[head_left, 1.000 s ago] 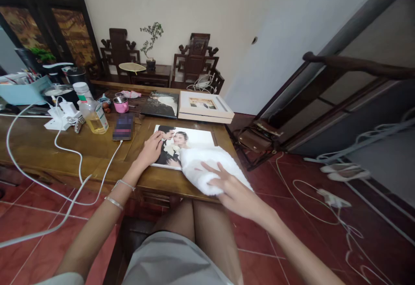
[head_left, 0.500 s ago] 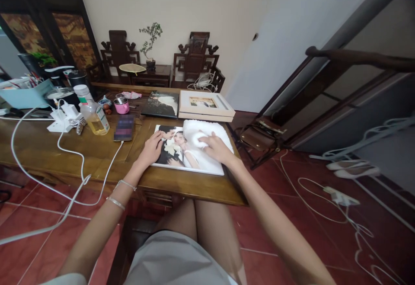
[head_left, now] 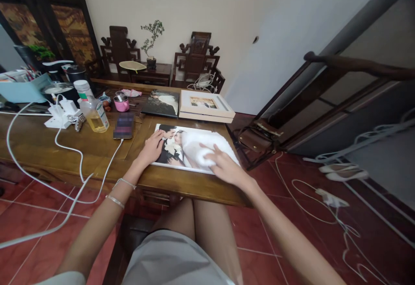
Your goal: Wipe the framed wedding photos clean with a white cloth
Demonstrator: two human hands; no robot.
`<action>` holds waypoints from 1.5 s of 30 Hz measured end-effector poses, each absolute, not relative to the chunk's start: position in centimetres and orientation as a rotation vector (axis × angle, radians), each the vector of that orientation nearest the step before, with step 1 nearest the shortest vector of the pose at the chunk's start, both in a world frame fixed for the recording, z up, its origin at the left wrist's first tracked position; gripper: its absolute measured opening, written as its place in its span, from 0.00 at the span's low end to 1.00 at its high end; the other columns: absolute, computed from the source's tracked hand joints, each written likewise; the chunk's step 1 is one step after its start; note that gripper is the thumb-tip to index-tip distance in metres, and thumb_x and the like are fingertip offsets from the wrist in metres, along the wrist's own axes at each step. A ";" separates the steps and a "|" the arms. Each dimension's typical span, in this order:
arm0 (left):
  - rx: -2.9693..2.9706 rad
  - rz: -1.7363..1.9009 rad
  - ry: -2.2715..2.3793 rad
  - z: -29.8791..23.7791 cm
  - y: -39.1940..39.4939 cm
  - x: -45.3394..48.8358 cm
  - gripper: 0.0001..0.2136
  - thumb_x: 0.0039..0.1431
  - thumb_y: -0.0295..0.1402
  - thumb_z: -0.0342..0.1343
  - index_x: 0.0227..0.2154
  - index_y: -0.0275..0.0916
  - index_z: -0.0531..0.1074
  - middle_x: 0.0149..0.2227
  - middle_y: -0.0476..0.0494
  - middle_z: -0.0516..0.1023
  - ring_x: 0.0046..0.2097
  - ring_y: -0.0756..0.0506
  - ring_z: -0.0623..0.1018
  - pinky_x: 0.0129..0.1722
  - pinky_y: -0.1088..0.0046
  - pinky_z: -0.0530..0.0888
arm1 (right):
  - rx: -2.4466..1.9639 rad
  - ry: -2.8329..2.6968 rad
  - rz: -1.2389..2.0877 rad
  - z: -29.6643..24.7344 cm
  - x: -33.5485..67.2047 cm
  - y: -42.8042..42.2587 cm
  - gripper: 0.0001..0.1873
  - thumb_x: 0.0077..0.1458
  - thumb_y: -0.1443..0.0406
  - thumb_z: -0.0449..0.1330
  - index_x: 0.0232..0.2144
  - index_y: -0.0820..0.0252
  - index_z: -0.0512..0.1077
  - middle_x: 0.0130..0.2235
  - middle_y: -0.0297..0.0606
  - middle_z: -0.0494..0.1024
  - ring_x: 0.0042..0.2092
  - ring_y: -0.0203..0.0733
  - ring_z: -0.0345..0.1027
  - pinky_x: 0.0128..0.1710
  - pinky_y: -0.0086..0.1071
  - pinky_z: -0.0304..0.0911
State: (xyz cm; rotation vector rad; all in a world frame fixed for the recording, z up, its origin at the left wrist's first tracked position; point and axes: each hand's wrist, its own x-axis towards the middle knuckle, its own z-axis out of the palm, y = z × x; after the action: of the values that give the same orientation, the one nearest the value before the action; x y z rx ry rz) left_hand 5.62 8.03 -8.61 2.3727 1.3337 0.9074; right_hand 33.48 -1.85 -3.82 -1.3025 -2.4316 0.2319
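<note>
A wedding photo panel or album (head_left: 172, 161) lies flat on the wooden table in front of me. My left hand (head_left: 153, 146) rests on its left edge with the fingers laid out flat. My right hand (head_left: 227, 166) is over the right half, its fingers closed around a fluffy white wad (head_left: 205, 157) pressed on the surface. The wad may be cloth or cotton; I cannot tell which. A white, soft-looking patch (head_left: 222, 140) covers the panel's upper right, and its material is unclear.
Behind the panel lie a dark photo album (head_left: 161, 103) and a pale framed-picture box (head_left: 207, 114). To the left are a plugged-in phone (head_left: 123, 126), pink cup (head_left: 121, 102), bottle of yellow liquid (head_left: 94, 114) and white power strip (head_left: 61, 118). A brown bag (head_left: 256, 140) stands beyond the right edge.
My right hand has slid with the white wad toward me and slightly right across the panel. My left hand has stayed in place.
</note>
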 end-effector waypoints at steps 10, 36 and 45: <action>2.365 0.972 1.325 -8.7 8.1 5.6 0.18 0.64 0.28 0.44 0.54 0.33 0.69 0.60 0.35 0.68 0.64 0.41 0.64 0.65 0.60 0.59 | -1.474 -2.350 0.172 -4.1 32.9 5.3 0.23 0.44 0.75 0.47 0.40 0.63 0.74 0.47 0.49 0.79 0.57 0.59 0.66 0.60 0.61 0.46; 2.351 0.908 1.359 -8.3 7.9 5.8 0.19 0.65 0.28 0.43 0.55 0.29 0.68 0.61 0.33 0.65 0.65 0.42 0.63 0.66 0.62 0.57 | -1.489 -2.405 0.202 -3.1 29.6 2.8 0.23 0.45 0.78 0.48 0.42 0.66 0.73 0.52 0.55 0.75 0.66 0.58 0.52 0.60 0.64 0.44; 2.321 0.898 1.356 -8.6 7.9 5.9 0.19 0.65 0.28 0.42 0.57 0.36 0.66 0.63 0.36 0.64 0.66 0.41 0.60 0.65 0.54 0.58 | -1.198 -2.562 0.354 -2.9 30.6 -10.4 0.26 0.37 0.80 0.48 0.36 0.59 0.75 0.64 0.44 0.62 0.69 0.51 0.42 0.65 0.62 0.40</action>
State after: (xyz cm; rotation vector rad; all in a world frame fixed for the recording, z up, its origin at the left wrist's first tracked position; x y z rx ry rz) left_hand 5.94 7.85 -8.58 2.3207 1.3564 0.8980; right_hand 30.62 -10.43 -2.89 -1.1979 -2.5615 0.3542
